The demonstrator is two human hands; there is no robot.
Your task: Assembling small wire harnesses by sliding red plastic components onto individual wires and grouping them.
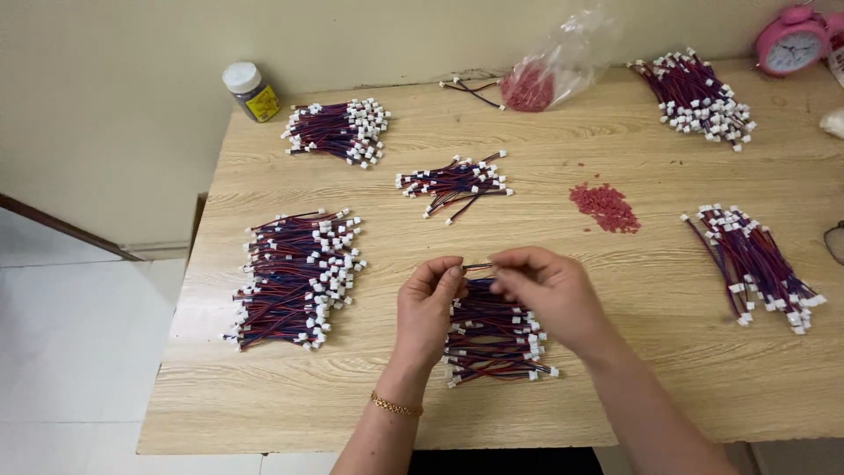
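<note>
My left hand (427, 308) and my right hand (547, 290) meet above a small pile of red-and-blue wire leads with white plug ends (494, 339) near the front middle of the wooden table (615, 387). Both hands pinch the same short wire lead (477, 267) between thumb and fingertips, one at each end. A gold bracelet sits on my left wrist. A small heap of tiny red parts (606, 208) lies just beyond my right hand.
More wire bundles lie at left (297, 277), back left (339, 130), centre (455, 183), back right (700, 97) and right (754, 264). A clear bag of red parts (538, 81), a small white-capped jar (251, 91) and a pink alarm clock (791, 40) stand along the wall.
</note>
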